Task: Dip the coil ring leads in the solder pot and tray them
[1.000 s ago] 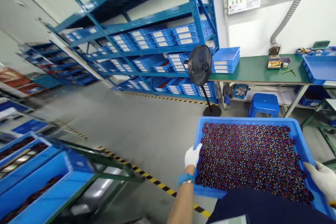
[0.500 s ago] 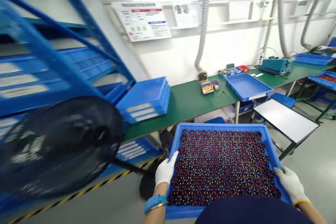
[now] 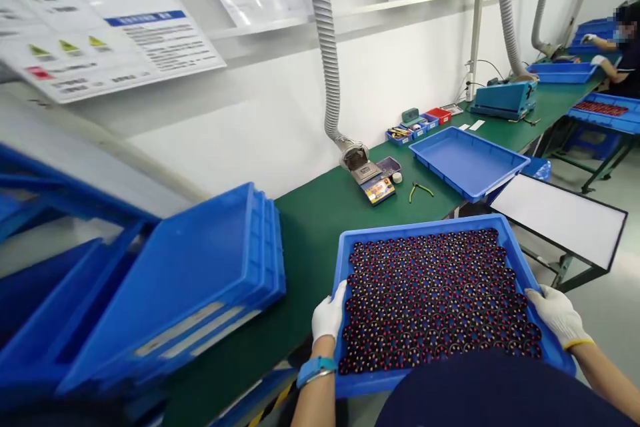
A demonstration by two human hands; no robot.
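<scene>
A blue plastic tray (image 3: 425,230) is held level in front of my body, filled with rows of small black ring-shaped parts (image 3: 430,293) with red and tan dots. My left hand (image 3: 329,315), in a white glove, is closed on the tray's left rim, thumb on top. On the opposite side my right hand (image 3: 556,313), gloved too, grips the right rim. The fingers under the tray are hidden. A dark blue garment (image 3: 470,390) covers the tray's near edge.
Stacked blue trays (image 3: 200,267) stand on the green bench (image 3: 320,213) at left. Another blue tray (image 3: 465,157), green-handled pliers (image 3: 420,191) and a duct hose (image 3: 327,47) are ahead. A white-topped stand (image 3: 560,217) is at right. A co-worker (image 3: 630,47) sits farther right.
My view has moved forward to the bench, and the stacked trays appear larger. The black fan at left has gone out of view. Both hands still hold the filled tray.
</scene>
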